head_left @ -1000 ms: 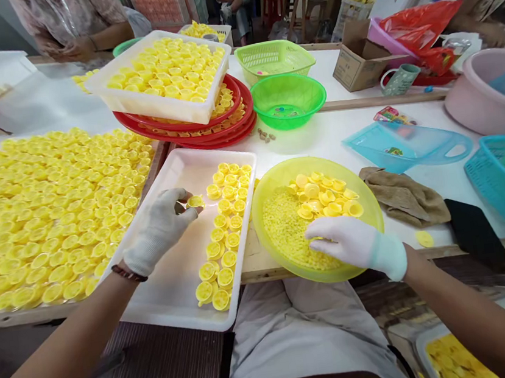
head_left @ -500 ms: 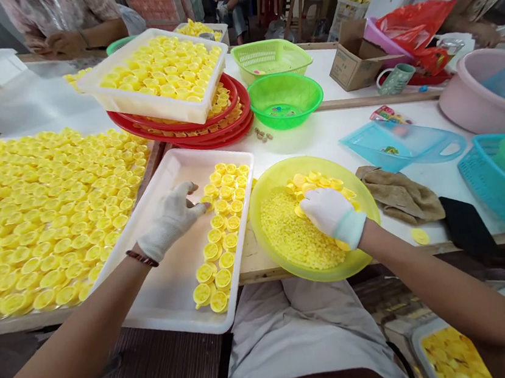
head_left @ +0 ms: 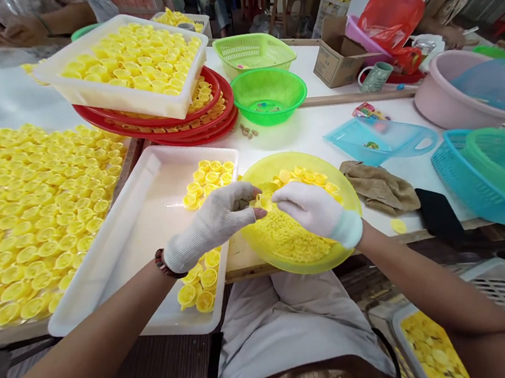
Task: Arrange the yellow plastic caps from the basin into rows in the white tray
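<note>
Both my hands wear white gloves and meet over the left rim of a yellow-green bowl point(head_left: 331, 197) that holds yellow caps and small yellow discs. My left hand point(head_left: 223, 214) is curled, its fingertips pinched at a small yellow cap point(head_left: 264, 201) between the two hands. My right hand point(head_left: 313, 209) is also curled, its fingertips touching the same spot. A white tray point(head_left: 146, 226) lies to the left with several filled yellow caps point(head_left: 208, 182) along its right side.
A big spread of yellow caps point(head_left: 29, 210) covers the table on the left. Behind stand a white tray of caps point(head_left: 126, 63) on red plates, green baskets point(head_left: 268, 92), a blue scoop point(head_left: 379, 136), a brown cloth point(head_left: 378, 186), pink and teal tubs. Another person's hands work far left.
My left hand left the white tray and swung right to the bowl's rim. My right hand drew in from the cap pile to meet it. The view shifted a little.
</note>
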The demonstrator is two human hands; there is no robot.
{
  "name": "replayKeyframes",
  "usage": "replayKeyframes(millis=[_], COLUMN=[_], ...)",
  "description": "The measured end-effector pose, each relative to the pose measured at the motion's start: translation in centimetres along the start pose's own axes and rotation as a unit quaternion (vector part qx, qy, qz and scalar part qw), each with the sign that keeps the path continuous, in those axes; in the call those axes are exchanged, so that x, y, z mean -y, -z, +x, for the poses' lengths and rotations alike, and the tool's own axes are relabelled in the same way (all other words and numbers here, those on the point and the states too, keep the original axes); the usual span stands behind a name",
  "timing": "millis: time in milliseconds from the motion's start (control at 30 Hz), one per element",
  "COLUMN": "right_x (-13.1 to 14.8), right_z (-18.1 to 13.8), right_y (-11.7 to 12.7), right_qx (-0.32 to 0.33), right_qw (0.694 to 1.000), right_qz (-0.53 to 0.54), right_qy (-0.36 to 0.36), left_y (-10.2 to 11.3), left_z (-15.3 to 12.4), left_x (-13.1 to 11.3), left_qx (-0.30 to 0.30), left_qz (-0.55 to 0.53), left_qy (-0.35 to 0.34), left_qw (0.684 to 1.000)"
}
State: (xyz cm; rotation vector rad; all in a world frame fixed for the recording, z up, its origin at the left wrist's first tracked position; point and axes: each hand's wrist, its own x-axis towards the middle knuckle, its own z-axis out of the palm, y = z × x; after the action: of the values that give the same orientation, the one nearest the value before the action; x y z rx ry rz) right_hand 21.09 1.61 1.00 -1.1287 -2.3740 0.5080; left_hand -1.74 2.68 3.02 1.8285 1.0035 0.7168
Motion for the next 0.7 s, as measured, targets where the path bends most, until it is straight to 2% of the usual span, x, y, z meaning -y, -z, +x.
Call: replayKeyframes(millis=[67, 133, 267, 367, 433, 500, 600, 700], right_x=[-0.7, -0.9, -0.7, -0.9, -0.9, -0.7, 0.5, 1.7], right_z=[0.2, 0.3, 0.0, -0.8, -1.5, -1.9, -1.8, -0.9], right_y=[-0.8, -1.7, -2.5, -1.8, -0.8, 0.3, 1.8, 2.3], right_qx=[0.040, 0.128, 0.280, 0.324, 0.301, 0.244, 0.150, 0.098], right_qw=[0.997, 0.986, 0.959, 0.946, 0.952, 0.968, 0.988, 0.995], right_qz=[-0.006, -0.037, -0.027, 0.021, 0.051, 0.061, 0.037, -0.011], right_qy=[-0.068, -0.095, -0.036, -0.012, -0.015, -0.022, -0.013, 0.013], left_y=[0.5, 0.6, -0.3, -1.3, -1.9, -2.3, -2.8, -3.4], left_z=[-0.4, -0.9, -1.4, -1.4, -1.3, -1.2, -0.8, -0.5], left_x=[1.0, 1.7, 2.0, 1.9, 1.8, 1.8, 1.7, 1.4], left_qx=[-0.022, -0.033, -0.040, -0.057, -0.055, -0.045, -0.031, -0.010], left_qz=[-0.013, -0.013, 0.011, 0.045, 0.072, 0.101, 0.120, 0.094], left_qy=[0.004, 0.009, 0.030, 0.010, -0.004, -0.014, -0.012, -0.007], left_qw=[1.000, 0.999, 0.999, 0.997, 0.996, 0.994, 0.992, 0.995])
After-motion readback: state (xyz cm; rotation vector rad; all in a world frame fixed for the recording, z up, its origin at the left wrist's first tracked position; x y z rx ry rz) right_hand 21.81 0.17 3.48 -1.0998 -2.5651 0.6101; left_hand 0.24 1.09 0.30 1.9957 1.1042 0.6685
